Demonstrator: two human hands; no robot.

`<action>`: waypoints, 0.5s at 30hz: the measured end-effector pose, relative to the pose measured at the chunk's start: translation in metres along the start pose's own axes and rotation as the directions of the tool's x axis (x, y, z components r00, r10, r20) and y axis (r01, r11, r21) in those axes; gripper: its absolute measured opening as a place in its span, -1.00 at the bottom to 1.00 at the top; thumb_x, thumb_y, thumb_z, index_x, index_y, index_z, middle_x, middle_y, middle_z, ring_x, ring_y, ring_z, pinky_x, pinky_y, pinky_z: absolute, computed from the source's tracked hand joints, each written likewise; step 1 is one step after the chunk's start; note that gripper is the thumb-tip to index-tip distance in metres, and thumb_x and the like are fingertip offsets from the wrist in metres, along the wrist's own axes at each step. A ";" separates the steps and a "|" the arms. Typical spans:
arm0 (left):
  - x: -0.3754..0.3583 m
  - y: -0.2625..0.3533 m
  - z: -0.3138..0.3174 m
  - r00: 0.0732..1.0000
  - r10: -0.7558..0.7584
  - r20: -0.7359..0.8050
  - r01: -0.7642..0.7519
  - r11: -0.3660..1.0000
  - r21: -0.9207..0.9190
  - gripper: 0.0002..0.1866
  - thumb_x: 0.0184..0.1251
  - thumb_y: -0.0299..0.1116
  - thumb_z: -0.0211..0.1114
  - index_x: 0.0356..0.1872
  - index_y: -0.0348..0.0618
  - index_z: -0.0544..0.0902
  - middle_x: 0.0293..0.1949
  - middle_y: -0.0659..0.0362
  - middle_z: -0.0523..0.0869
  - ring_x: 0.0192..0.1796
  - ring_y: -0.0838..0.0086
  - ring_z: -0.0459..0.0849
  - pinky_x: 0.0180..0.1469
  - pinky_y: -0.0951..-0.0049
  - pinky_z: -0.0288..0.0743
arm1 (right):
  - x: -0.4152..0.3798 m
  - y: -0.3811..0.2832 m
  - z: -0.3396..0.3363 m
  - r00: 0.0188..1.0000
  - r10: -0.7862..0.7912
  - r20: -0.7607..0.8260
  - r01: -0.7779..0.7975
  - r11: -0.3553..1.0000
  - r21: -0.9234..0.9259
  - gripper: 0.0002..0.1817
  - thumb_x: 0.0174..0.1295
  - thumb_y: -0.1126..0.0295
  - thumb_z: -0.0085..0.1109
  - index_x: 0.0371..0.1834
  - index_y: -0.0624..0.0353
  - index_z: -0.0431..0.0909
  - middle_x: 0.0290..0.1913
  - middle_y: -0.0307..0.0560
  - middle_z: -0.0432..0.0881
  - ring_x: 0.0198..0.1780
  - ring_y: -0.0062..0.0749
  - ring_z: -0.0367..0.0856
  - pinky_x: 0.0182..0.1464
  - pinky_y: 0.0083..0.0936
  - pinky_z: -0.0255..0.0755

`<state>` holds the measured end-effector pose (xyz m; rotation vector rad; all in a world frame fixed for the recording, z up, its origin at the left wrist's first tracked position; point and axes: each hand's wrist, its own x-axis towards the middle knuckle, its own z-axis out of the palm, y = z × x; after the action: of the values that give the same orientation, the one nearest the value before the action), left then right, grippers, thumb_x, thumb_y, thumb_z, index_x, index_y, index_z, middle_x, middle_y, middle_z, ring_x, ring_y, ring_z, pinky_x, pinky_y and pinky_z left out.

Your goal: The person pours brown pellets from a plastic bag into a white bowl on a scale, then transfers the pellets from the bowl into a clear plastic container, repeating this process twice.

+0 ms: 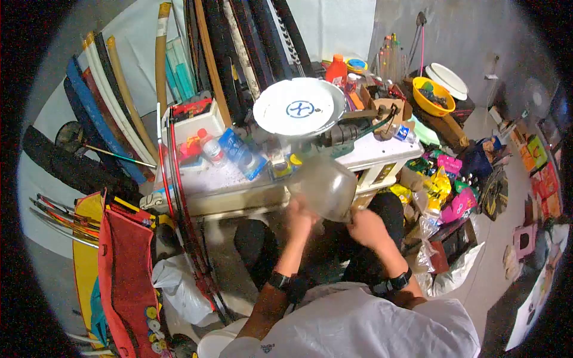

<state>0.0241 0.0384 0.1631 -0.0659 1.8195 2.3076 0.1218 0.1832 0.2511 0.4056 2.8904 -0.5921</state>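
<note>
Between my two hands, over my lap, is a rounded, translucent plastic container or bag [328, 186], blurred by motion. My left hand [301, 218] is at its lower left side, smeared so that its fingers cannot be made out. My right hand [367, 228] is closed on its lower right edge. Just beyond it, a white round dish [298, 107] with a blue mark stands above the white table [382, 150]. Below and left of the dish lie a blue packet [242, 154] and a clear bottle with a red cap [212, 149].
Red and black rods [179, 179] lean at the table's left, near a red bag [125, 280]. A yellow bowl [434, 106] is at the back right. Colourful packets [439, 188] are piled to the right. Long padded tubes stand behind the table.
</note>
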 end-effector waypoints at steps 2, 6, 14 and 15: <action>-0.008 0.022 0.001 0.998 -0.055 -0.035 0.053 0.997 -0.055 -0.88 0.36 -0.31 0.00 -0.16 -0.05 0.35 -0.59 0.25 0.44 -0.67 0.59 0.40 -0.72 0.59 0.23 | -0.001 0.022 -0.007 0.985 -0.128 -0.113 0.140 0.985 0.102 -0.74 -0.01 0.34 0.11 -0.28 0.28 0.51 -0.32 0.25 0.59 -0.22 0.14 0.57 -0.16 -0.12 0.46; -0.002 0.036 -0.023 0.992 -0.121 0.025 0.123 0.979 -0.162 -0.80 0.14 -0.50 0.03 -0.19 -0.03 0.38 -0.56 0.31 0.36 -0.62 0.64 0.33 -0.67 0.62 0.20 | -0.014 0.049 -0.024 0.982 -0.107 -0.155 0.164 0.890 0.424 -0.70 0.09 0.23 0.19 -0.34 0.31 0.55 -0.42 0.20 0.58 -0.31 0.05 0.58 -0.23 -0.24 0.44; 0.003 0.064 -0.041 0.978 -0.103 -0.181 0.061 0.973 -0.225 -0.61 0.06 -0.55 -0.01 -0.02 -0.05 0.34 -0.63 0.34 0.28 -0.69 0.67 0.18 -0.71 0.67 0.03 | -0.004 0.104 0.027 0.916 0.159 0.367 -0.397 0.479 0.783 -0.57 0.31 0.08 0.00 -0.40 0.32 0.41 -0.67 -0.21 0.37 -0.69 -0.49 0.38 -0.62 -0.54 0.31; 0.006 0.067 -0.045 0.976 -0.063 -0.207 0.022 0.981 -0.191 -0.56 0.04 -0.55 -0.01 0.04 -0.04 0.33 -0.63 0.32 0.28 -0.69 0.66 0.19 -0.72 0.67 0.03 | -0.001 0.101 0.033 0.921 0.153 0.359 -0.388 0.463 0.797 -0.57 0.31 0.08 0.00 -0.40 0.32 0.41 -0.67 -0.21 0.37 -0.69 -0.49 0.38 -0.62 -0.54 0.31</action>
<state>0.0020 -0.0194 0.2155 -0.3899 1.6639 2.5184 0.1559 0.2590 0.1853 0.8226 1.9845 -1.8621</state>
